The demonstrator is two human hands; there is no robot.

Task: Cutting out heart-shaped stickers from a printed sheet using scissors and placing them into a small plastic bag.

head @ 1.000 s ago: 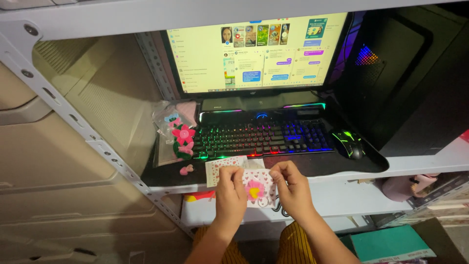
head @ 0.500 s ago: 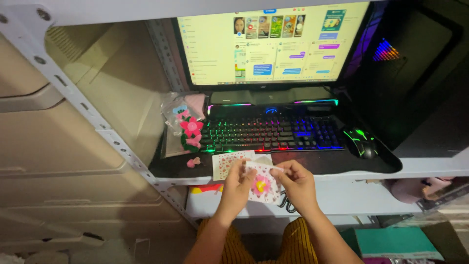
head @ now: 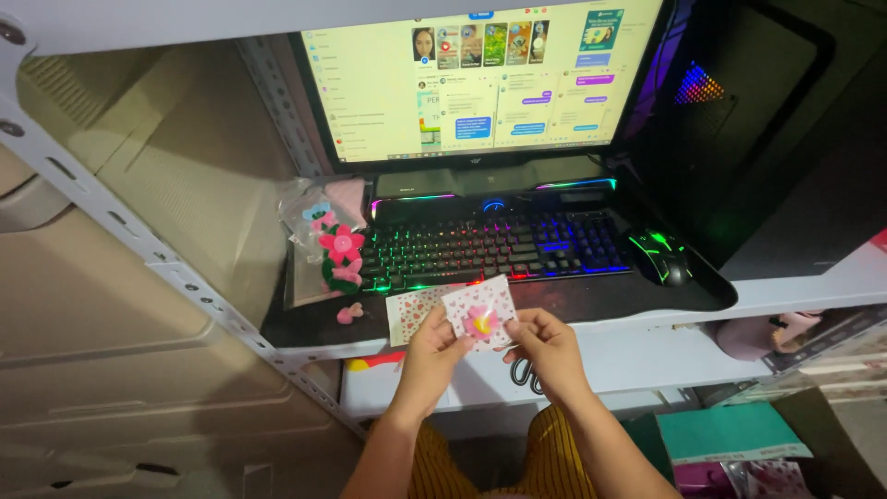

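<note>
Both hands pinch a small patterned card (head: 480, 314) with a pink flower (head: 479, 321) on it, left hand (head: 434, 353) and right hand (head: 547, 346) at its lower corners, over the desk (head: 591, 298) edge. A loose pinch could drop it past the edge; squeezing may crease the card.

Matt patterned paper card (head: 480, 312), fuzzy pink flower (head: 479, 322) — glossy plastic keyboard (head: 494, 248), painted metal shelf frame (head: 139, 242).

Backlit keyboard (head: 490, 248), mouse (head: 662, 258), monitor (head: 480, 79)
</note>
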